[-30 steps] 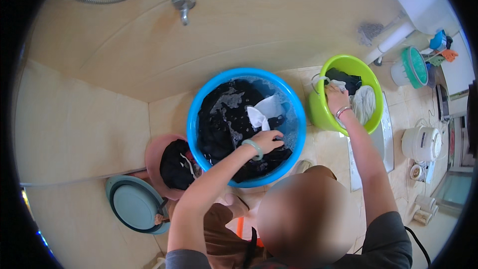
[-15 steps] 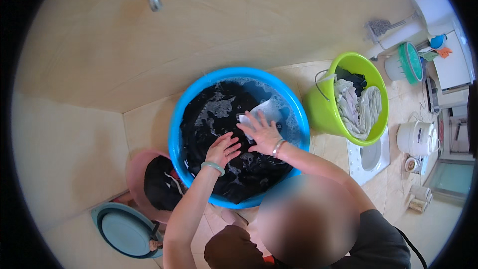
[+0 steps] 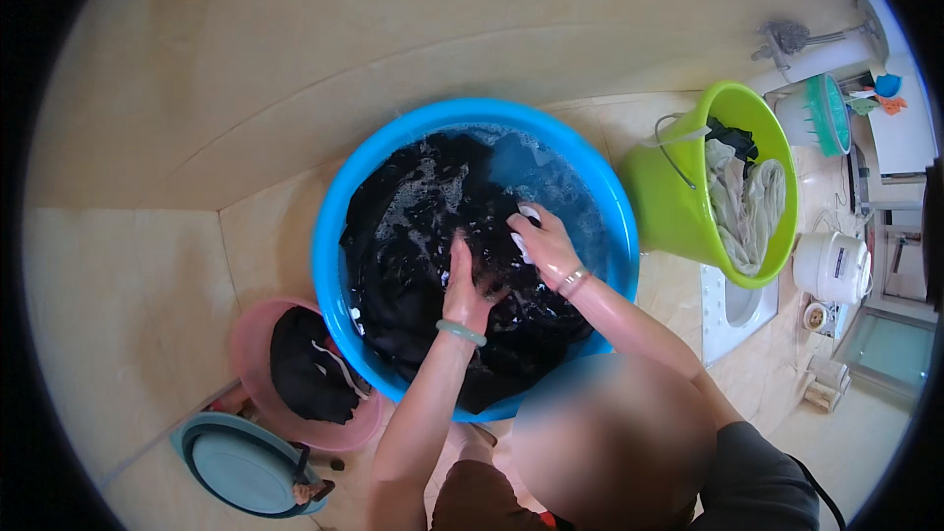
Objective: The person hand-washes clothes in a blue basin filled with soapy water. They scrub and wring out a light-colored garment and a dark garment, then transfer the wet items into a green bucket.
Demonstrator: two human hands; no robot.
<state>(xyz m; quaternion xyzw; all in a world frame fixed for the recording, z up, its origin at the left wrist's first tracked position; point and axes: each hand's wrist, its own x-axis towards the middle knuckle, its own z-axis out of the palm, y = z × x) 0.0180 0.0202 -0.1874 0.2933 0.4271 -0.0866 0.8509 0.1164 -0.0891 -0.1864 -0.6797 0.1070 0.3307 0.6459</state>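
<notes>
A: What is your worry about the blue tub [image 3: 477, 110]?

B: It holds much water and suds. A strong push inside could, I think, send water over its edge.

A: And the green bucket [image 3: 674, 202]?

B: It stands just beside the tub, with pale and dark cloths inside. A wide swing of the right arm could knock it.

A: The dark clothes [image 3: 393, 256] in the tub?

B: They lie spread in the water. If their dye is not fast, it could stain the white cloth [image 3: 521, 245].

A: Where is this cloth, and who has it?

B: Over the tub's right half, with the fingers of the right hand [image 3: 553, 248] closed around it. Being wet, it may slip from a loose hold.

A: The left hand [image 3: 466, 295]?

B: It dips among the dark clothes; the water hides its fingers partly, so I cannot tell whether it grips anything.
</notes>
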